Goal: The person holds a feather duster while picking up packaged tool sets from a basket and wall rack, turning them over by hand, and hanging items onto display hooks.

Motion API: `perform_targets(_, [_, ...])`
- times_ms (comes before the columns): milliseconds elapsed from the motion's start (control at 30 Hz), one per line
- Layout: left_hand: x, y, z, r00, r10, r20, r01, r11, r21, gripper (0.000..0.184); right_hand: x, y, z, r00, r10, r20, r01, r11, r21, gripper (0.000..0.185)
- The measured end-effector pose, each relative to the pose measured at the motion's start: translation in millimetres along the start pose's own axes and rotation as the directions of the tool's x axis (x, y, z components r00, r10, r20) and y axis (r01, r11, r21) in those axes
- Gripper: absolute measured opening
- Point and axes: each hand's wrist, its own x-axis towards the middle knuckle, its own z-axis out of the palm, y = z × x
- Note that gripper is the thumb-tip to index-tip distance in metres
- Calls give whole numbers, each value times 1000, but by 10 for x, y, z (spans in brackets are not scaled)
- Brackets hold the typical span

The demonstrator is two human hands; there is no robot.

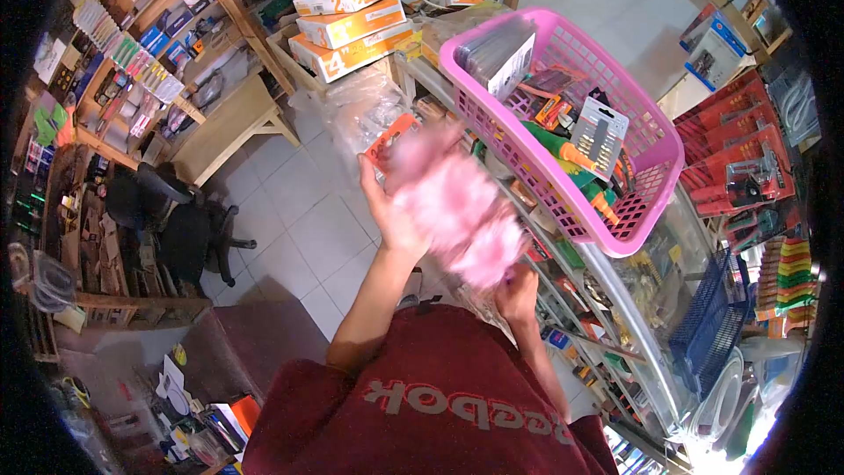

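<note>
A soft pink-and-white cloth [466, 211], smeared by motion, stretches between my two hands. My right hand [517, 293] is closed around its lower end, where a bit of purple shows. On the other side, my left hand [396, 215] has its thumb up against an orange-red packaging card [389, 142] and appears to grip it. The cloth hides most of that hand's fingers and whatever is fixed to the card. Just beyond both hands, a pink plastic basket [646, 242] with packaged tools inside rests on a metal-framed glass display case [629, 299].
Orange-and-white boxes [352, 35] are stacked past my left hand, beside crumpled clear plastic [360, 101]. A black office chair [189, 229] and a wooden bench [224, 127] stand on the tiled floor at left. A blue basket [712, 325] and hanging red packs [738, 154] are at right.
</note>
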Motion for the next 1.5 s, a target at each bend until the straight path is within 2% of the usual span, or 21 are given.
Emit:
perform_targets(67, [-55, 67, 156, 966, -26, -256, 22, 1000, -18, 72, 52, -82, -33, 987, 133, -94, -122, 985, 121, 16])
perform_targets(200, [61, 87, 236, 974, -184, 131, 194, 979, -69, 76, -50, 4, -76, 997, 71, 12, -71, 997, -41, 14])
perform_targets(333, [78, 30, 168, 960, 125, -251, -112, 991, 68, 66, 8, 174, -2, 965, 70, -253, -7, 970, 242, 30])
perform_targets(367, [79, 52, 148, 968, 80, -237, -73, 997, 40, 67, -40, 189, -68, 985, 144, -92, -104, 932, 348, 32])
perform_targets(433, [104, 27, 52, 979, 38, -202, -32, 999, 30, 59, -40, 28, -42, 981, -72, -183, 138, 913, 383, 25])
perform_targets(500, [152, -85, -55, 991, -41, -123, 38, 999, -26, 58, -120, 456, 278, 995, -81, -60, 99, 892, 440, 22])
perform_targets(533, [179, -150, -100, 993, -96, -62, 91, 993, -71, 61, -68, 345, 161, 966, -260, 2, 253, 943, 218, 22])
perform_targets(600, [139, -252, -192, 997, -65, 36, 68, 995, -80, 56, -62, 217, 160, 982, -115, 147, 86, 978, 190, 22])
perform_targets(633, [148, -253, -170, 996, -84, 29, 86, 992, -93, 51, -17, 184, 225, 980, -197, 21, 186, 952, 242, 18])
perform_targets(700, [163, -354, -206, 981, 77, -176, -54, 990, 132, 52, 55, -64, 43, 993, -74, 88, 56, 979, 198, 17])
perform_targets(767, [44, -194, 92, 990, -137, -34, 130, 980, -153, 58, 42, -98, 24, 988, 63, 141, -89, 979, 185, 15])
perform_targets(867, [-64, -211, 188, 973, -205, -109, 185, 968, -170, 70, 50, -89, 161, 996, -45, 82, 37, 995, 95, 20])
perform_targets(900, [-82, -315, 91, 975, -174, -140, 138, 962, -237, 65, 10, 95, 385, 973, -226, -42, 229, 966, 120, 19])
perform_targets(1033, [13, -274, -303, 965, -262, -27, 231, 891, -392, 67, 63, -155, 315, 962, -264, 68, 254, 958, 134, 14])
perform_targets(1067, [35, -313, -554, 954, -259, 150, 298, 854, -427, 75, 112, -295, 283, 972, -199, 128, 181, 974, 138, 14])
perform_targets(1133, [11, -248, -700, 949, -284, 138, 311, 912, -266, 69, 168, -535, 312, 967, -58, 247, 26, 991, 131, 13])
perform_targets(1267, [194, -279, -1297, 824, -371, 428, 558, 660, -504, 65, 160, -633, 549, 948, -260, 186, 276, 959, -68, 14])
perform_targets(1333, [232, -165, -1408, 823, -244, 513, 538, 624, -567, 73, 241, -699, 525, 894, -128, 430, 183, 979, -88, 17])
perform_targets(1400, [273, 67, -1494, 858, -330, 394, 507, 666, -547, 79, 282, -693, 505, 863, -142, 485, 213, 973, -94, 19])
perform_targets(1433, [288, 222, -1461, 868, -369, 332, 496, 684, -535, 82, 332, -831, 465, 857, 103, 505, -96, 995, -39, 19])
perform_targets(1500, [280, 469, -1292, 890, -355, 285, 453, 748, -485, 81, 266, -487, 615, 963, 72, 259, -17, 978, -207, 20])
